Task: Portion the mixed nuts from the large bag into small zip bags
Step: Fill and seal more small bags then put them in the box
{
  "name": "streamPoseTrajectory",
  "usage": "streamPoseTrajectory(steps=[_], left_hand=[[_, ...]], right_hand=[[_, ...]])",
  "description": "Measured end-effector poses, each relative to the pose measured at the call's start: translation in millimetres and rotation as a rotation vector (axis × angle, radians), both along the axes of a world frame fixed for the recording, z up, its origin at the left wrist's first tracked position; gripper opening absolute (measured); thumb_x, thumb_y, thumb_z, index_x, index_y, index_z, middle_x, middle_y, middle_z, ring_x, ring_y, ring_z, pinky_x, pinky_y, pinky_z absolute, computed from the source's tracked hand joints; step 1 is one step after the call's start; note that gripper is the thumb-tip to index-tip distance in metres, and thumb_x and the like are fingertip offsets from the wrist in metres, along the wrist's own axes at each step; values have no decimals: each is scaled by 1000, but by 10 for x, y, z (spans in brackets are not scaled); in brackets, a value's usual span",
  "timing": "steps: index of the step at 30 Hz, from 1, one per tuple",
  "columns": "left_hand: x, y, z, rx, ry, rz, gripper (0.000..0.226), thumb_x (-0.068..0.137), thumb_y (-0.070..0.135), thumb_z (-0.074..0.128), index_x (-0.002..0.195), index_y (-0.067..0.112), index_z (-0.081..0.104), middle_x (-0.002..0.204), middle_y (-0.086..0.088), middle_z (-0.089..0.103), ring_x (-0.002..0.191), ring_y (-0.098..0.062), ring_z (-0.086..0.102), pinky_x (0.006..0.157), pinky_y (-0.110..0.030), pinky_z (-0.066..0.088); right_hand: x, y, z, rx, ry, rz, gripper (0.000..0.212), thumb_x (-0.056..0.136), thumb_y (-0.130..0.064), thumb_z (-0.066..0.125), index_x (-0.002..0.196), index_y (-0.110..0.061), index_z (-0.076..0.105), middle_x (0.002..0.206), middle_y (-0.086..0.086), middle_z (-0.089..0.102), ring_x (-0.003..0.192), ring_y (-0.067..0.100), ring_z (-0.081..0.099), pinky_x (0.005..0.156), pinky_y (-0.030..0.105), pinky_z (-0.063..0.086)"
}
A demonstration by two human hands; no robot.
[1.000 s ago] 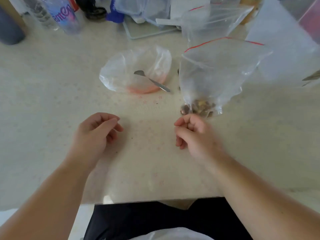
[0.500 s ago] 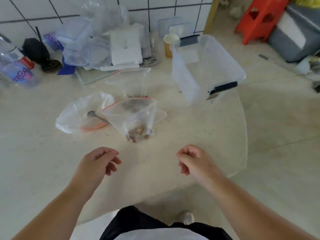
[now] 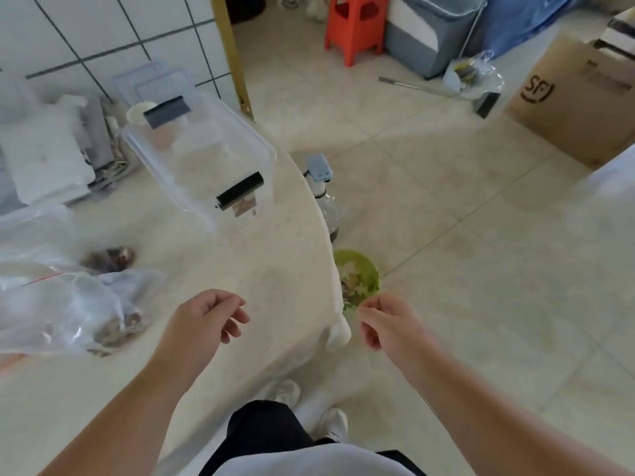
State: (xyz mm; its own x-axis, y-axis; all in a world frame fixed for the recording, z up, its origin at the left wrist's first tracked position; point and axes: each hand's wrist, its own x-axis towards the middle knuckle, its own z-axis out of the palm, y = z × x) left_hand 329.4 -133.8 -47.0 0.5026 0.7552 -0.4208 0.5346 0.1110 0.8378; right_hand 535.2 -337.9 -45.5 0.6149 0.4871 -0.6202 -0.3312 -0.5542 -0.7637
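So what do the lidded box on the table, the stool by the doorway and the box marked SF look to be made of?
The lidded box looks like clear, glossy plastic: the table shows through it, and its clips are dark. The stool seems to be moulded orange plastic, one even colour with a smooth sheen. The SF box looks like matt brown cardboard with dark print.

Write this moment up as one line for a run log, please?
phase: between portions | left hand: loosely curled, holds nothing | right hand: loosely curled, off table edge | zip bag: on table, nuts inside
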Motion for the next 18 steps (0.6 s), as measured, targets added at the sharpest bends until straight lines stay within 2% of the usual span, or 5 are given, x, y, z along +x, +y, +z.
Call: streamPoseTrajectory(steps=[2, 8, 11, 15, 18], left_hand=[[242, -8, 14, 10, -4, -39, 21, 85, 38, 57, 88, 32, 77, 85, -1, 79, 66, -19, 70, 63, -36, 51], [835, 109, 2, 34, -34, -148, 30, 102, 19, 55, 88, 34, 76, 87, -2, 78, 67, -17, 70, 62, -31, 52], [1156, 204, -29, 22, -52, -178, 30, 103, 18, 55, 88, 34, 76, 86, -2, 78, 67, -16, 69, 64, -32, 53], [1662, 314, -113, -5, -80, -229, 29, 103, 17, 55, 89, 33, 75, 85, -2, 78, 66, -15, 69, 66, -35, 53], [2063, 348, -213, -44, -114, -264, 22, 97, 23, 57, 89, 30, 76, 85, -3, 78, 66, -15, 68, 65, -34, 51]], right_hand=[[143, -80, 12, -2, 16, -37, 10, 88, -11, 60, 79, -13, 64, 63, 2, 61, 49, 13, 51, 45, 16, 42], [610, 9, 44, 8, 36, -98, 7, 91, -11, 59, 91, -6, 65, 68, 7, 60, 57, 18, 51, 49, 21, 43], [905, 102, 32, -6, -6, -97, 9, 91, -12, 57, 93, -9, 66, 68, 5, 62, 57, 16, 55, 52, 22, 46], [1343, 189, 1, -21, 13, -177, 8, 92, -7, 56, 93, -7, 65, 67, 5, 60, 50, 14, 52, 45, 18, 44], [1638, 189, -67, -64, -14, -188, 9, 91, -11, 58, 87, -13, 66, 63, 0, 62, 50, 11, 54, 46, 18, 44]])
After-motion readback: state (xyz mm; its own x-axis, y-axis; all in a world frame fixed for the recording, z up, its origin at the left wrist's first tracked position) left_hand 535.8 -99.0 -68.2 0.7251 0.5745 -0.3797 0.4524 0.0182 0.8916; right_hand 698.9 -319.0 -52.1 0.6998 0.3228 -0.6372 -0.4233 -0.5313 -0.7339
